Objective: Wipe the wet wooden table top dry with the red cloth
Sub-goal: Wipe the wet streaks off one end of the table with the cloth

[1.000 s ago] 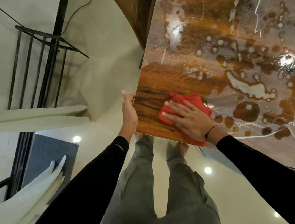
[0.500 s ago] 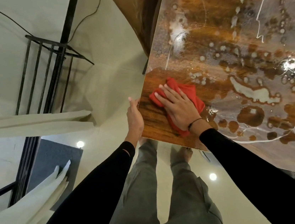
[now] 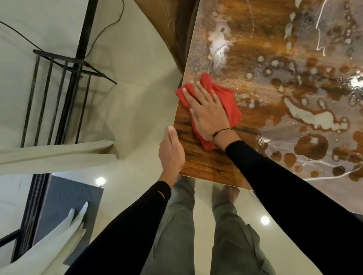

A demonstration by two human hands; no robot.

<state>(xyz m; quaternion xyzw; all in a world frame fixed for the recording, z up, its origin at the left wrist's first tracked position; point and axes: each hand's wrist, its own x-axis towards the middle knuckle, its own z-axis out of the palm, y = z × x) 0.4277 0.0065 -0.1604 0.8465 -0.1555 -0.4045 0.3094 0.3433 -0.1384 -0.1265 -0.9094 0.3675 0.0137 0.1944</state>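
The wooden table top (image 3: 273,94) fills the right of the head view, covered with pools and drops of water; a strip near its left corner looks dry. The red cloth (image 3: 229,103) lies crumpled on the table at its left edge. My right hand (image 3: 206,109) presses flat on the cloth with straight fingers spread. My left hand (image 3: 171,152) rests against the table's left edge near the corner, thumb on top; its fingers are hidden under the edge.
A brown chair (image 3: 160,14) stands behind the table's left side. A black metal rack (image 3: 64,83) and a cable are on the pale floor at the left. White curtains (image 3: 41,154) hang at the left. My legs stand below the table corner.
My right hand has slid the red cloth away from me along the table's left edge, leaving dry wood behind it. My left hand has stayed at the table edge.
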